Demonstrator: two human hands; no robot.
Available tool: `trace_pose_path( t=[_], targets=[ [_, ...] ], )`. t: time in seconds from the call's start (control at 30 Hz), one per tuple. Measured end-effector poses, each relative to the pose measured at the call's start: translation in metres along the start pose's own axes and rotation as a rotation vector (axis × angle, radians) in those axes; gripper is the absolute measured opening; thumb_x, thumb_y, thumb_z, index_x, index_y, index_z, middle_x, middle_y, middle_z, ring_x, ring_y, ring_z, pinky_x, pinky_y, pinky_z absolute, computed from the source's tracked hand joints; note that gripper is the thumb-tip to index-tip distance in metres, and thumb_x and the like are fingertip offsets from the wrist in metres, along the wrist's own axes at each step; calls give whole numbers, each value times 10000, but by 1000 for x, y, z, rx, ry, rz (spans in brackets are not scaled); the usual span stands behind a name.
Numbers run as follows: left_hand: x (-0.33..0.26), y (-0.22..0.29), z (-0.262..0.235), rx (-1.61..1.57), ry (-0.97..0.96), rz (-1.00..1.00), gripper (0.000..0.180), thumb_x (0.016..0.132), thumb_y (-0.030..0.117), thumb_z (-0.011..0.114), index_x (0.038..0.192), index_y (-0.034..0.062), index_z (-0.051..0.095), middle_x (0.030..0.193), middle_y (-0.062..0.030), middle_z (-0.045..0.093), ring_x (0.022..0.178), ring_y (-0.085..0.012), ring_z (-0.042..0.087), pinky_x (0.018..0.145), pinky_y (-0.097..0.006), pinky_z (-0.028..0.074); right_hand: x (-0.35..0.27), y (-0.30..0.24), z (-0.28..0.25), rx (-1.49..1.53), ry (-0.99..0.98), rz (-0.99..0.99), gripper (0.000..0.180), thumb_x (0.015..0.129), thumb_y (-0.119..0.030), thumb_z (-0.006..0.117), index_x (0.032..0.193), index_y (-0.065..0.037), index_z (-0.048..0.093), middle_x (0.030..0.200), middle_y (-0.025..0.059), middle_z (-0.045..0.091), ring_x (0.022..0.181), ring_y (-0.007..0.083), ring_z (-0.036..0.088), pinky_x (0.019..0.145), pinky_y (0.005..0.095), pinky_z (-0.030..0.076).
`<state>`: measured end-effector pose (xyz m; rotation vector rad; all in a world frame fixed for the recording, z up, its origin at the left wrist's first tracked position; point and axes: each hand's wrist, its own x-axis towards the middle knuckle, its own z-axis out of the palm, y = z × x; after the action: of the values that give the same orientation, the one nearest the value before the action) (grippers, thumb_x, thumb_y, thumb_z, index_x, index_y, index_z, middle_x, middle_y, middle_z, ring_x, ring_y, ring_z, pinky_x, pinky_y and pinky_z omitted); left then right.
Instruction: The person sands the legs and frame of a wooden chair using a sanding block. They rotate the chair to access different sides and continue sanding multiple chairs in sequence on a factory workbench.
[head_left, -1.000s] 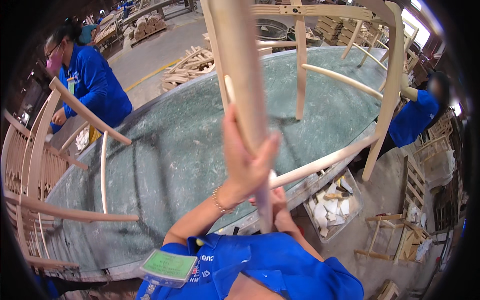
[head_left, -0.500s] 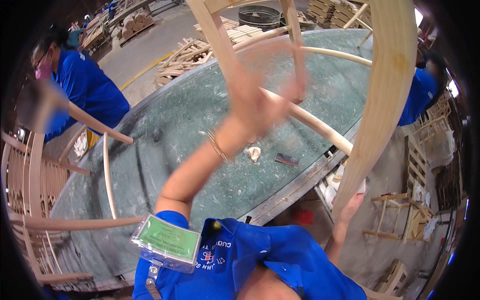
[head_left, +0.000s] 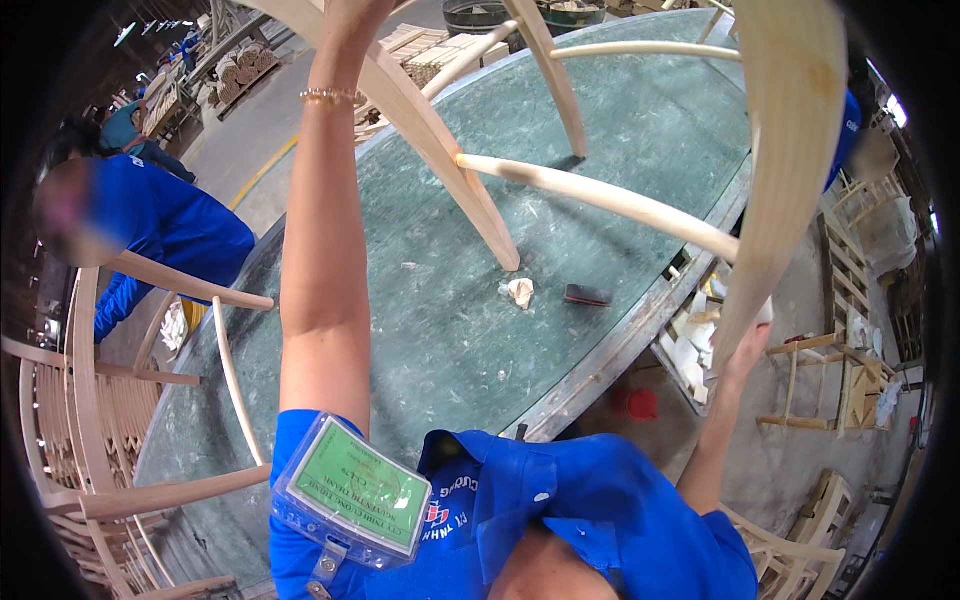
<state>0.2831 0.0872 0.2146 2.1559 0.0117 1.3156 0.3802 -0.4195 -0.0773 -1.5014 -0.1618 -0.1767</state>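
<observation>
A pale wooden chair frame (head_left: 600, 200) stands tilted over the green table (head_left: 430, 370), with its rounded crossbar joining two curved legs. My left arm reaches up to the far side, where my left hand (head_left: 352, 18) is at the upper part of the frame. Its fingers run out of the picture, so their grip is hidden. Low on the right, my right hand (head_left: 748, 348) is closed round the end of the broad near leg (head_left: 790, 150). A crumpled off-white scrap (head_left: 520, 292) and a dark sanding block (head_left: 587, 295) lie on the table below the crossbar.
Another wooden chair frame (head_left: 165, 490) stands at the left, beside a co-worker in blue (head_left: 185, 215). A second co-worker (head_left: 845, 135) is partly hidden at the right. A tray of white pieces (head_left: 690, 345) and a red container (head_left: 637, 404) sit below the table's edge.
My left hand has swept from over the table up to the top of the frame. The chair frame has shifted, its middle leg now reaching down near the scrap. My right hand stays at the near leg.
</observation>
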Motion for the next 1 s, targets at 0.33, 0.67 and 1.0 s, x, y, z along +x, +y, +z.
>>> trace_pose_path(
  t=[0.33,0.67,1.0],
  targets=[
    [-32,69,31,64,90,1,282,798,294,766,834,25,691,571,35,566,533,1,479,459,-195,333,26,-58,57,106,436,-423,240,889,-153,664,1026,17,566,911,97,628,676,116,577,585,255,451],
    [-20,54,34,613,171,162,424,755,444,775,715,35,672,471,-5,543,463,-41,472,460,-253,369,-43,-35,222,247,-592,17,225,870,-121,680,1029,-1,575,871,12,609,763,47,540,656,196,426],
    [-23,47,56,642,291,287,501,744,528,761,623,60,631,465,34,477,460,-52,426,436,-260,322,-40,-46,327,53,-767,-179,293,872,-40,618,1164,-65,635,856,57,684,640,106,615,581,257,508]
  ],
)
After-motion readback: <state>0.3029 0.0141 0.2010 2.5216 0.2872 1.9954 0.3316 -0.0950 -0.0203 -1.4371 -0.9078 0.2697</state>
